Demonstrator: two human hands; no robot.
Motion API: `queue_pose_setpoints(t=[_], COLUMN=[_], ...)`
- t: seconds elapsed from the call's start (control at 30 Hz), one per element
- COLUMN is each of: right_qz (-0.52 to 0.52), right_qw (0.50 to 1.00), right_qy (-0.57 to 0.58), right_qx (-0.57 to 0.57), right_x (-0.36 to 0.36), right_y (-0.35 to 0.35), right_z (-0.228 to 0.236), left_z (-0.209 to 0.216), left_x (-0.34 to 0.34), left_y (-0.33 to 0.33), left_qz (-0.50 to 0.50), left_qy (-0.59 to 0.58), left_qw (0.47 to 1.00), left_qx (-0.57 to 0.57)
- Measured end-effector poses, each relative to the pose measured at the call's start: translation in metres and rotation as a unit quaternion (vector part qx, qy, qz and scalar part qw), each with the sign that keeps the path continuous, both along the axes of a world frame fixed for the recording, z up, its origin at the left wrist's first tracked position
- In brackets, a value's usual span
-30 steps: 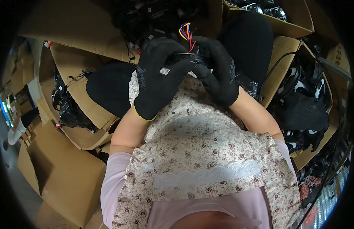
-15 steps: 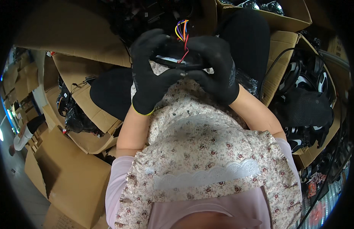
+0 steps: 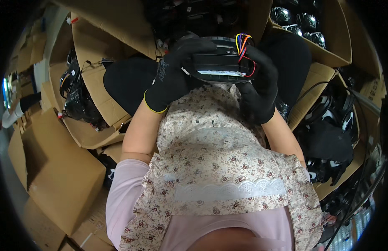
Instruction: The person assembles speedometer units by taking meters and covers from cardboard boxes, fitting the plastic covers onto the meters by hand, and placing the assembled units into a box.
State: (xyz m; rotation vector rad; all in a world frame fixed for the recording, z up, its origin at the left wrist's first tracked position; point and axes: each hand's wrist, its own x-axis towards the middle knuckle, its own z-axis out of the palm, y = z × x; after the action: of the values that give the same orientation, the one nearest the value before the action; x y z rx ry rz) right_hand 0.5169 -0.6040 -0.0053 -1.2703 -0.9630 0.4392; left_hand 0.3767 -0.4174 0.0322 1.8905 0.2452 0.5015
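Note:
A black, rounded plastic housing [image 3: 215,62] is held up over my lap between my two gloved hands. A slot along its near side shows a pale strip and the green edge of what looks like a circuit board. Yellow, purple, orange and red wires [image 3: 243,44] loop up from its right part, and a thin red wire curls down to the slot. My left hand [image 3: 173,71] is closed around the left end, its fingers over the top. My right hand [image 3: 261,85] grips the right end, fingers behind and thumb below.
Cardboard boxes surround me. The right box [image 3: 305,96] holds black and silver parts, and another box [image 3: 344,42] at the far right has several shiny dark round parts. On the left, an open box [image 3: 93,83] contains black wired parts. A black cable [image 3: 315,85] crosses the right side.
The housing has tilted, so its slotted side and more of its body now show. My hands have shifted slightly right in view, with the right hand lower at the end.

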Motion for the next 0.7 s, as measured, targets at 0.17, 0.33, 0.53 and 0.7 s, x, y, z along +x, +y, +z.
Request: queue_pose_setpoints(t=[0.17, 0.33, 0.53, 0.7], right_qz=[-0.004, -0.032, -0.069, -0.092], right_qw=[1.0, 0.998, 0.99, 0.994], right_qy=[-0.017, -0.048, -0.118, -0.053], right_qx=[-0.021, -0.022, -0.033, -0.037], right_x=[-0.003, -0.007, -0.004, 0.006], right_y=[0.006, 0.014, 0.012, -0.001], right_z=[0.001, -0.003, 0.002, 0.016], left_z=[0.015, 0.032, 0.08, 0.09], left_x=[-0.016, -0.039, -0.119, -0.228], left_y=[0.016, 0.012, 0.078, 0.149], left_qz=[0.043, 0.092, 0.511, 0.554], left_qy=[-0.045, -0.016, -0.052, -0.113], left_qw=[0.937, 0.937, 0.716, 0.649], left_qx=[0.343, 0.338, 0.473, 0.509])
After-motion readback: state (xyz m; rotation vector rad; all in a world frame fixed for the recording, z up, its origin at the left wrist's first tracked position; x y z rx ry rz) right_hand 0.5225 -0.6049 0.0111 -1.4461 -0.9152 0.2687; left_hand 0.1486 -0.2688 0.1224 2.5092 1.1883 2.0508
